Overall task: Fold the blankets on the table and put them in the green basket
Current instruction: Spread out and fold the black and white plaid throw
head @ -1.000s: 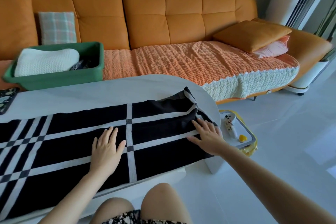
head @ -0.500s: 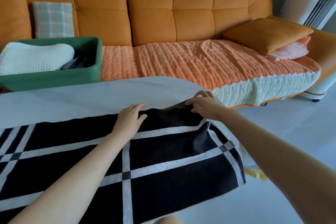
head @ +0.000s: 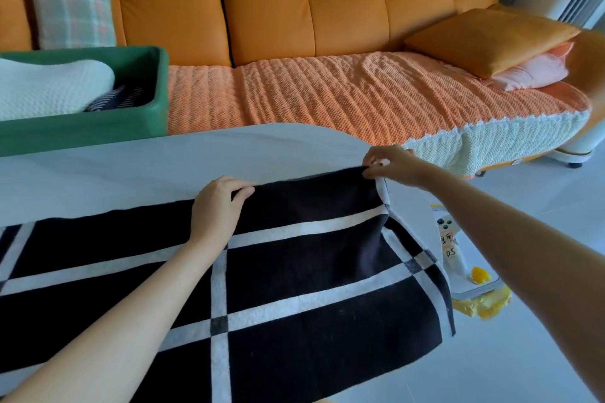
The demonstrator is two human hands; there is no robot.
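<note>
Grips the far edge of the black blanket (head: 311, 288) with curled left hand (head: 217, 206); pinches the blanket's far right corner with right hand (head: 391, 163).

So the black blanket (head: 294, 288) with white crossing stripes is spread flat over the white table (head: 131, 167), its right end drooping off the edge. The green basket (head: 98, 131) sits behind the table on the left. It already holds a folded cream knit blanket (head: 49, 88), with a dark striped one (head: 118, 98) tucked beside it.
</note>
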